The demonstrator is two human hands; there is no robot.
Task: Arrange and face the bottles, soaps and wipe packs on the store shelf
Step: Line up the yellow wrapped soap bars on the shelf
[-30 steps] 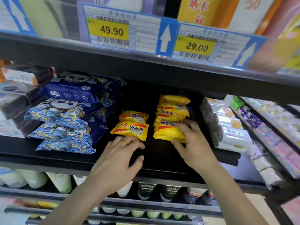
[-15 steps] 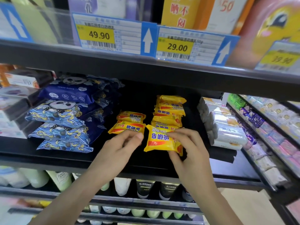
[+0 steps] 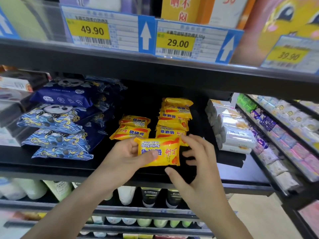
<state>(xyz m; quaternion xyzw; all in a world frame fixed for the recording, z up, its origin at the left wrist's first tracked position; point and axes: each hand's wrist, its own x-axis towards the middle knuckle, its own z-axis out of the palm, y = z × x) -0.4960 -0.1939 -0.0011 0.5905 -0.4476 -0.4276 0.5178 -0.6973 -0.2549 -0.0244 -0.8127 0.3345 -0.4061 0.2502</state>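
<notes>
Yellow soap pack point(image 3: 159, 152) is held upside down above the shelf point(image 3: 51, 167) edge; left hand point(image 3: 126, 157) pinches its left end, right hand point(image 3: 195, 163) is spread beside it. It looks light, the wrapper slippery; better to hold both short ends

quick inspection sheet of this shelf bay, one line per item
surface: black shelf, bare along its front edge
job's things: yellow soap bar held upside down; short soap stack; taller soap stack; blue wipe packs stacked at left; bottles on the shelf below
clutter: white wrapped packs piled at right
grippers: left hand grips the soap bar; right hand touches its right end, fingers spread
cables: nothing seen
surroundings: price tags above; side rack at right
</notes>
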